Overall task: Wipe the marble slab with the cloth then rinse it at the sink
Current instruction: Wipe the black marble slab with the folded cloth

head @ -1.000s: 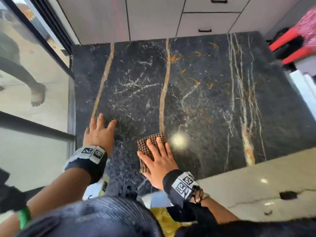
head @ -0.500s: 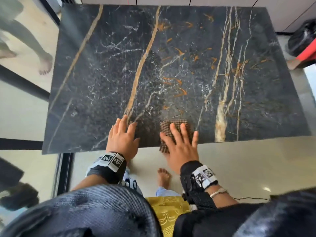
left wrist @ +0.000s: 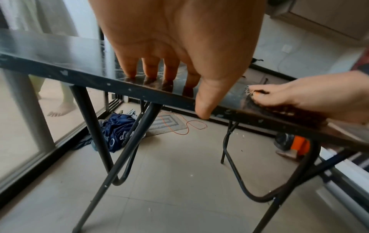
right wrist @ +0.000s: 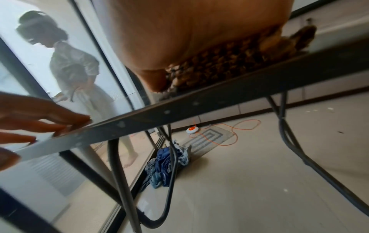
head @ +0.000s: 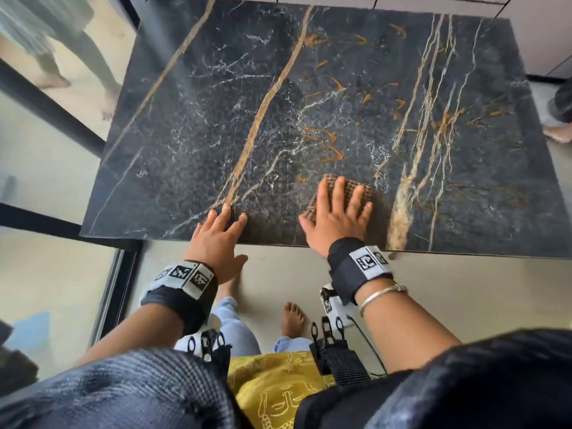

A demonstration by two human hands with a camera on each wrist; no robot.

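Spanning most of the head view, the marble slab is carried on black folding legs. Its near edge is touched by the left hand, fingers straight and spread, nothing held. The brown checked cloth is pressed flat near that edge under the right hand, fingers extended.

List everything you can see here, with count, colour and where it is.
marble slab: one, black with gold veins, tabletop
cloth: one, brown checked, near slab's front edge
table legs: black metal, under the slab
blue clothes: one heap, floor by the glass door
orange cord: one, floor beside the mat
mat: one, grey, floor
left hand: fingertips on slab
right hand: flat on cloth
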